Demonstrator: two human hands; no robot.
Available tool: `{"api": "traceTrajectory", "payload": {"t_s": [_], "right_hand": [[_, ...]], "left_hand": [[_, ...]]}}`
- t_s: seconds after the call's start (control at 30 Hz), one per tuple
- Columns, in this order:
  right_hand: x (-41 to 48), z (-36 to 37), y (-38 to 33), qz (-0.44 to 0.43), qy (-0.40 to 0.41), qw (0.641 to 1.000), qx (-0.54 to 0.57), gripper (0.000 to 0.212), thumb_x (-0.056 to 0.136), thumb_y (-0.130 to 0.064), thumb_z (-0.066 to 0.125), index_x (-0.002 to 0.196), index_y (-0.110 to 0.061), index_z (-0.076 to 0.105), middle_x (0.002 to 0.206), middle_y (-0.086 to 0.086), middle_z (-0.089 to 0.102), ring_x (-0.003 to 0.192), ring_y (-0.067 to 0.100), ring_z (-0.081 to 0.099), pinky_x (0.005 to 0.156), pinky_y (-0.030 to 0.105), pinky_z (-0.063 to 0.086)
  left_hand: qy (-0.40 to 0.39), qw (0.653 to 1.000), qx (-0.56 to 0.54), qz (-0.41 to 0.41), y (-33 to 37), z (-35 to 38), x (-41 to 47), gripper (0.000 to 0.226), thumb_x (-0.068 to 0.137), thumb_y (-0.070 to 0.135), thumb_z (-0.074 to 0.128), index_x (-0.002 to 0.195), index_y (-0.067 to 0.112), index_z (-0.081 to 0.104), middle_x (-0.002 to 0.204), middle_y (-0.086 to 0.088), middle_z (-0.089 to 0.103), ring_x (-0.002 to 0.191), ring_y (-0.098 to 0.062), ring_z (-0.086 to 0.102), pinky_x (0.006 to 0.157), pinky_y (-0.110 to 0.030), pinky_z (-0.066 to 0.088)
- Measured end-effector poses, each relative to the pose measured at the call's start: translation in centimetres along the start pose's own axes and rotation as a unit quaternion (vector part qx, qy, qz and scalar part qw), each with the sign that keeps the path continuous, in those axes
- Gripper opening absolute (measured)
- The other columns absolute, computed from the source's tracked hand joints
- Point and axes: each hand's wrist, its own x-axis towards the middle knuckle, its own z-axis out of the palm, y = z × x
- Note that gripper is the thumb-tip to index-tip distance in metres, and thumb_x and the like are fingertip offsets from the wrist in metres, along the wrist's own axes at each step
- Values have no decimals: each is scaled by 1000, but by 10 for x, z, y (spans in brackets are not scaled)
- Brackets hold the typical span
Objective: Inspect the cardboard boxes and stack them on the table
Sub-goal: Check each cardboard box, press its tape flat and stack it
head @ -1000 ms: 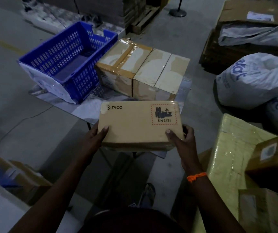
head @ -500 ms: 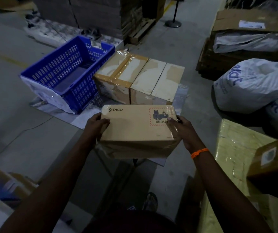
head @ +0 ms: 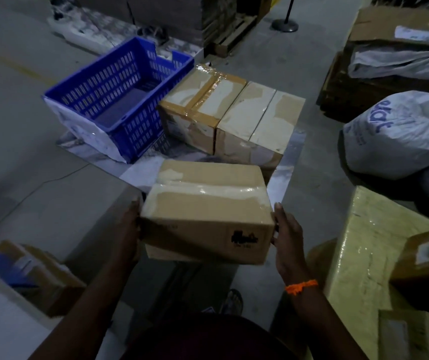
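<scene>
At both ends, fingers (head: 281, 216) grip the box (head: 205, 203).

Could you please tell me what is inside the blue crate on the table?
In the blue crate only its bare floor shows, nothing on it; the near wall hides the floor's front strip.

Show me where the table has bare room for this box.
The free patch is the near strip of the table, in front of the blue crate and the two taped boxes; the held box hides part of it. A thin sliver runs right of the taped boxes. The back is crowded: crate and boxes sit side by side.
</scene>
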Motion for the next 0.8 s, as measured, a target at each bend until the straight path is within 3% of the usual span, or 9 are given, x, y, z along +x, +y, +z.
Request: {"api": "traceTrajectory", "payload": {"t_s": [0.13, 0.27, 0.37, 0.43, 0.5, 0.57, 0.63, 0.7, 0.8], "right_hand": [[-2, 0, 27, 25, -20, 997, -70, 22, 88, -28, 83, 104, -19, 71, 100, 9, 75, 94, 30, 72, 67, 30, 57], [15, 6, 27, 33, -83, 991, -99, 43, 87, -15, 83, 127, -20, 68, 116, 6, 74, 100, 23, 73, 68, 27, 58], [28, 17, 15, -8, -123, 986, -111, 55, 87, -7, 80, 135, -27, 63, 117, -5, 75, 106, 16, 72, 77, 26, 57], [31, 20, 5, -29, -137, 984, -106, 62, 86, 2, 77, 136, -30, 61, 118, -8, 75, 108, 12, 71, 81, 22, 55], [28, 18, -5, -51, -139, 985, -92, 65, 86, 4, 75, 141, -27, 59, 123, -9, 73, 109, 8, 69, 83, 23, 55], [22, 13, -13, -62, -130, 988, -51, 64, 89, 3, 73, 144, -27, 57, 130, -8, 70, 115, 9, 68, 89, 29, 58], [16, 6, -19, -45, -103, 994, 14, 47, 96, -5, 68, 137, -26, 61, 132, -5, 70, 121, 18, 67, 94, 41, 58], [7, 0, -28, -20, -66, 994, 81, 21, 104, -14, 58, 121, -23, 66, 120, -3, 75, 121, 29, 66, 95, 49, 57], [-6, -3, -43, -4, 3, 987, 159, 32, 109, -21, 48, 91, -31, 73, 97, -10, 78, 115, 34, 67, 95, 53, 53]], "left_hand": [[-31, 993, 114, -18, -29, -10, 5, 31, 100, 38, 62, 116, 11, 66, 110, -12, 71, 106, -32, 64, 84, -40, 52], [-102, 970, 211, -62, -35, -14, 26, 67, 87, 42, 75, 146, 24, 50, 135, -4, 62, 117, -28, 61, 98, -47, 53], [-154, 968, 197, -28, -20, 2, 37, 52, 96, 14, 68, 145, 17, 52, 136, -11, 64, 115, -25, 65, 88, -34, 57], [-166, 967, 194, -18, -7, 13, 38, 56, 96, 1, 62, 148, 17, 50, 134, -11, 64, 115, -25, 65, 77, -26, 59], [-151, 971, 183, 11, 3, 14, 37, 63, 93, -3, 61, 149, 23, 50, 135, -6, 63, 117, -25, 63, 76, -27, 57], [-133, 978, 158, 39, 13, 11, 33, 55, 95, 4, 60, 143, 30, 55, 132, -1, 65, 114, -23, 64, 78, -34, 55], [-103, 990, 88, 29, 26, 11, 22, 30, 102, 17, 54, 129, 26, 64, 122, -1, 68, 106, -22, 65, 77, -38, 52], [-94, 995, -19, -13, 36, 14, 12, 23, 104, 26, 48, 109, 19, 69, 112, -3, 69, 100, -22, 64, 76, -37, 50], [-102, 989, -93, -56, 44, 24, 8, 29, 103, 36, 47, 94, 16, 65, 106, -4, 70, 101, -23, 63, 80, -39, 49]]}}
